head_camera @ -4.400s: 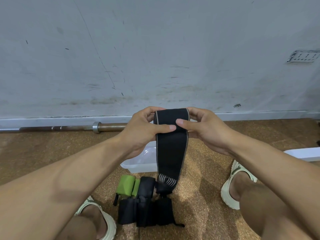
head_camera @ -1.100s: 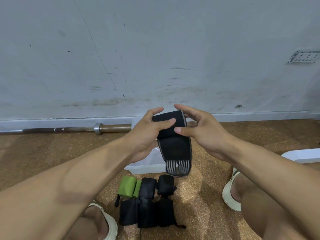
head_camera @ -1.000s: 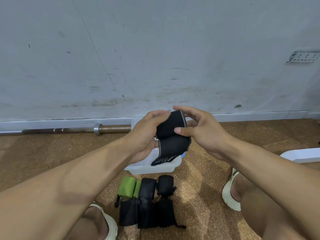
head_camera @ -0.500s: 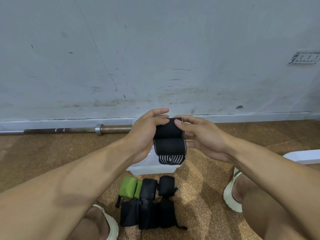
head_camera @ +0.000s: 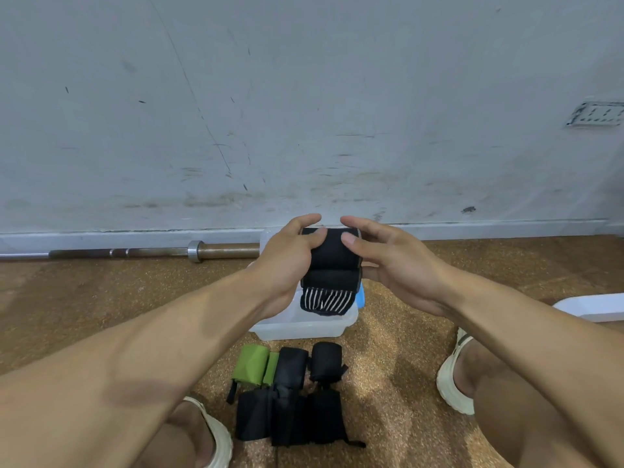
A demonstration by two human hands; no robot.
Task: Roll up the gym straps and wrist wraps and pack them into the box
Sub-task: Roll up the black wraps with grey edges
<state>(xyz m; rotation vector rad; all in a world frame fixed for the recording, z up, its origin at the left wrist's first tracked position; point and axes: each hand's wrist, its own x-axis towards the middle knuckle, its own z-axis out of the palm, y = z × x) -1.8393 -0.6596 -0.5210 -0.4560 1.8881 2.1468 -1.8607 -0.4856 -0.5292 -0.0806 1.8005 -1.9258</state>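
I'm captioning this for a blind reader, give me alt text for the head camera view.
Two hands, left hand and right hand, grip a nearly rolled black wrist wrap above a clear plastic box. Rolled green and black straps lie on the brown floor; a barbell lies along the wall.

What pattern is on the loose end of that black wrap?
White stripes on black, on the wrap's tail, in the head view.

Behind the held wrap (head_camera: 331, 261), the box (head_camera: 304, 327) is mostly hidden. The lid (head_camera: 594, 307), well right of the grip, runs off frame.
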